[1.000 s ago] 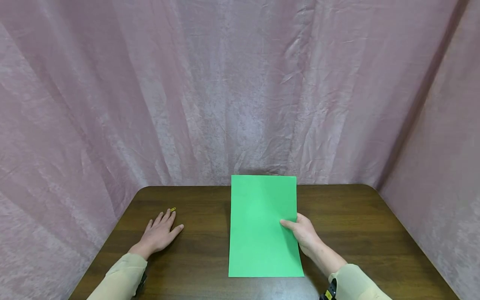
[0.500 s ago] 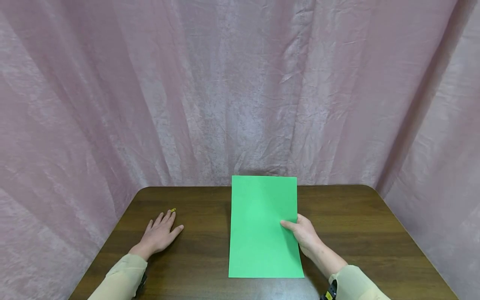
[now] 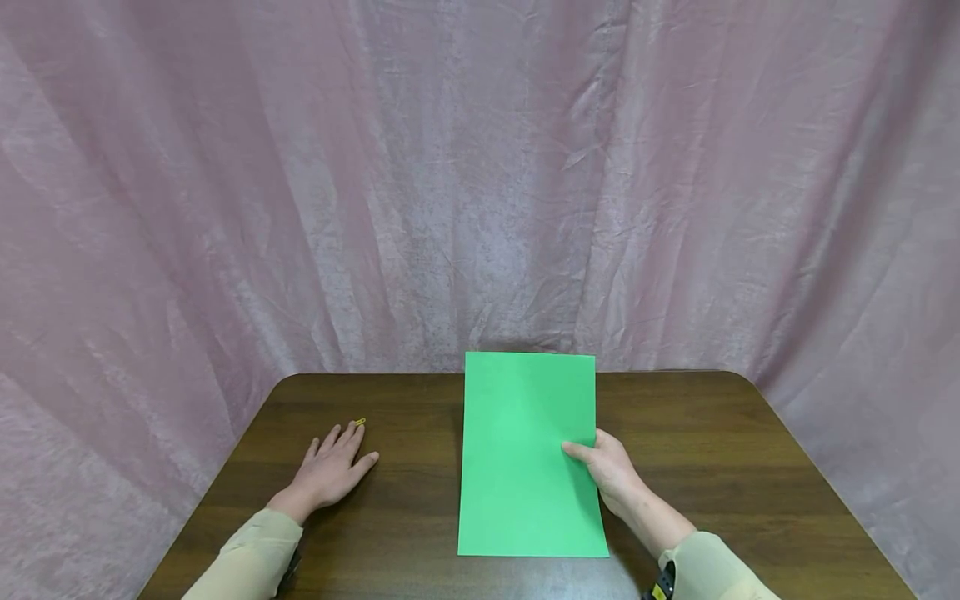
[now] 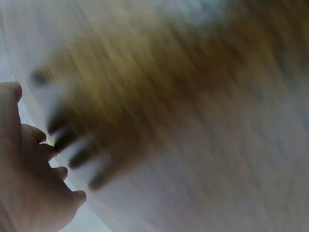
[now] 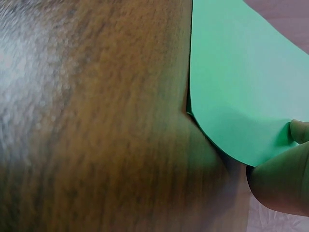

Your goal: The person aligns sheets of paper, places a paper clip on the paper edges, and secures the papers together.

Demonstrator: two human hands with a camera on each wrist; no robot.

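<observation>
A yellow paper clip [image 3: 361, 422] lies on the left part of the table, at the fingertips of my left hand [image 3: 330, 471]. That hand reaches out palm down with its fingers straight and spread, and the fingertips partly cover the clip. In the left wrist view the fingers [image 4: 50, 152] show at the left edge, with a sliver of yellow between them. My right hand [image 3: 617, 479] pinches the right edge of a green sheet of paper [image 3: 517, 458], thumb on top and the other fingers hidden behind. The sheet's near right corner bends upward in the right wrist view.
The brown wooden table [image 3: 412, 517] has rounded far corners. Pink curtains [image 3: 480, 183] hang behind it and along both sides. A dark band with a yellow patch [image 3: 660, 590] sits at my right wrist.
My left hand has slid a little to the right, and the paper clip has moved right along with its fingertips. The right hand and the green sheet have stayed almost still.
</observation>
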